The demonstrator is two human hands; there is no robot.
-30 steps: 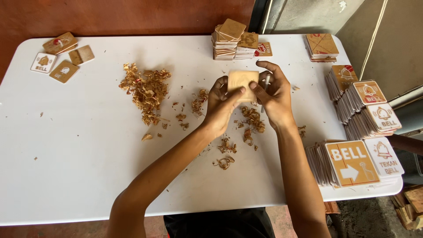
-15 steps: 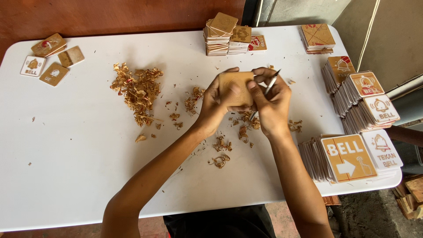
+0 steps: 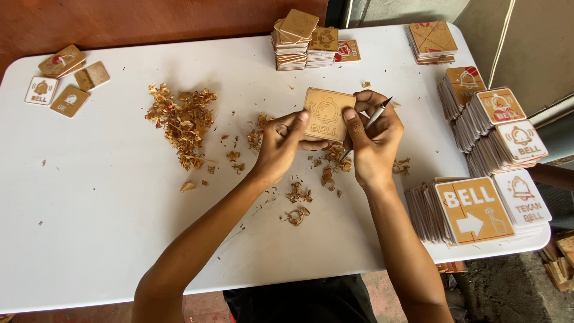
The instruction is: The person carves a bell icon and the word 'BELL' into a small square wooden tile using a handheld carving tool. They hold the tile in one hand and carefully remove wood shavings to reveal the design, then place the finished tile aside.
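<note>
hands two, left hand (image 3: 281, 143), right hand (image 3: 373, 140), one plaque (image 3: 327, 113), one knife (image 3: 372, 121)

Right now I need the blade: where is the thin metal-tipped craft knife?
The thin craft knife sits in the right hand, right of the square brown plaque, mid-table.

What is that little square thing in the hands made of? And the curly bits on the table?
The square plaque looks like thin board or plastic under matte brown paper, with cut outlines. The curly scraps look like peeled brown paper, thin and crumpled.
</note>
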